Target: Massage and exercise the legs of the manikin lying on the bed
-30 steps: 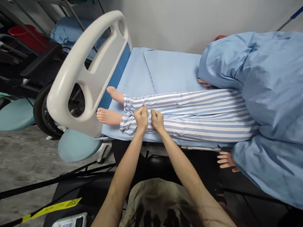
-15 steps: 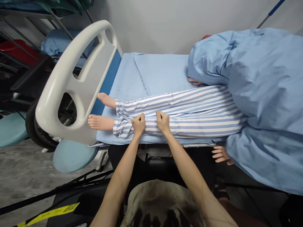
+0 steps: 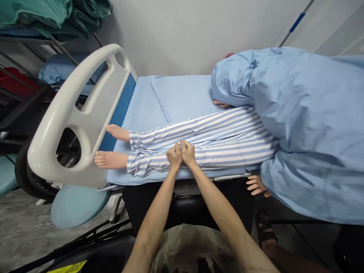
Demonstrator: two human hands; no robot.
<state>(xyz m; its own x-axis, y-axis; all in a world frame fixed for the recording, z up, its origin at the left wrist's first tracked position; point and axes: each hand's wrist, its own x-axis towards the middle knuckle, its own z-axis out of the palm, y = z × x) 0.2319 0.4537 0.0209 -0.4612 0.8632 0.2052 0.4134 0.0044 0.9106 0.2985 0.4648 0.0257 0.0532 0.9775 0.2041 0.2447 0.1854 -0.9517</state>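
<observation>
A mannequin lies on a hospital bed, its legs in blue-and-white striped pyjama trousers (image 3: 216, 146) and its bare feet (image 3: 111, 159) toward the footboard. My left hand (image 3: 174, 157) and my right hand (image 3: 188, 153) are closed side by side, knuckles touching, pinching the trouser cloth on the nearer leg. A light blue blanket (image 3: 301, 110) covers the mannequin's upper body and hides it. One mannequin hand (image 3: 256, 185) hangs past the near bed edge, and the other (image 3: 221, 103) shows on the far side of the legs.
A white plastic footboard (image 3: 76, 117) rises at the bed's end, above a black wheel (image 3: 31, 178) and a teal round stool seat (image 3: 76, 206). A wire shelf with folded teal and blue linen stands behind it. A sandalled foot (image 3: 265, 235) shows below the bed.
My hands, apart half a second ago, have come together on the trouser cloth. The whole scene has shifted left and down in view, so more of the shelf shows.
</observation>
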